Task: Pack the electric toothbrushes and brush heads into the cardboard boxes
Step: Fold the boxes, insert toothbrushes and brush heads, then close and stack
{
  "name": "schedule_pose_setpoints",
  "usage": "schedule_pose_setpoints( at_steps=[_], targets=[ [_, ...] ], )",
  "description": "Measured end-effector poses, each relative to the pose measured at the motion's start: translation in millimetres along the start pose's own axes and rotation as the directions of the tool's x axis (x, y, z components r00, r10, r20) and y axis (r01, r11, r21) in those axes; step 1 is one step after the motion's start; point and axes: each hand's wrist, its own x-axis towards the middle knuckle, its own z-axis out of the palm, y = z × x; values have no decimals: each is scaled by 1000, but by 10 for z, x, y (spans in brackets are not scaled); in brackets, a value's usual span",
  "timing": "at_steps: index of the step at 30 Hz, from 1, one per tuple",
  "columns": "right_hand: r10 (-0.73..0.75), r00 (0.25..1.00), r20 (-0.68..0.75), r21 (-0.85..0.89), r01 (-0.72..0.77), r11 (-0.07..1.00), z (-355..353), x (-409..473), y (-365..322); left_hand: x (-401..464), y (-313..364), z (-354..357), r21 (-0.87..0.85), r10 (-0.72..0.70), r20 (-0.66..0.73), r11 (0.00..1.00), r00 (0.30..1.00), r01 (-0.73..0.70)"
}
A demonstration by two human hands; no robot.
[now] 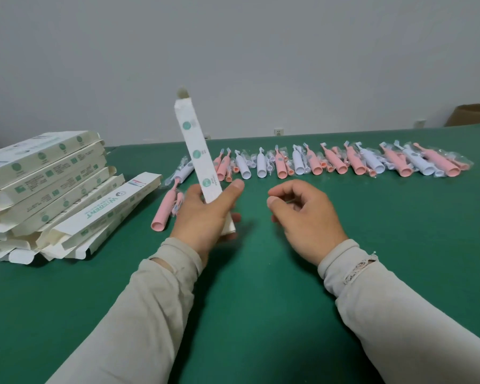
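Matt cardboard box (196, 151); smooth plastic toothbrushes (302, 163); green felt-like table (261, 273).

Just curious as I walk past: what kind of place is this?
Probably a small packing workshop: a long row of bagged toothbrushes on a green-covered table, a stack of toothbrush boxes beside it, and one box in the left hand.
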Motion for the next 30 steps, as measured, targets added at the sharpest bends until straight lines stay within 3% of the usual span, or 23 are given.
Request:
schedule_pose_setpoints(
  at_steps=[2,4,7,9,11,17,21,25,30],
  targets=[
    [14,999,-32,-7,-14,1000,-10,23,29,122,37,-230,324,183,-257,941,949,-94],
    [26,999,-42,-18,-27,999,-13,26,45,242,95,-526,564,290,-408,826,866,-11],
    [28,999,-20,-44,-28,999,23,7,50,431,76,-802,761,201,-395,618,897,197],
    [25,1000,12,-57,-24,998,46,-4,47,544,-7,-851,829,127,-338,509,932,231],
    [22,999,31,-74,-20,997,51,-8,44,622,-87,-876,856,79,-291,466,953,223],
    [24,998,-56,-30,-25,999,-20,37,51,674,-180,-902,896,121,-216,419,969,147],
    [47,991,-126,-10,-49,999,-85,86,44,502,-134,-892,905,3,-168,396,986,153],
    [72,979,-193,10,-71,997,-143,142,43,180,-66,-693,924,-59,-46,377,997,65],
    [132,951,-281,14,-134,991,-255,152,39,-75,16,-200,870,-153,158,489,976,-64]
  ],
)
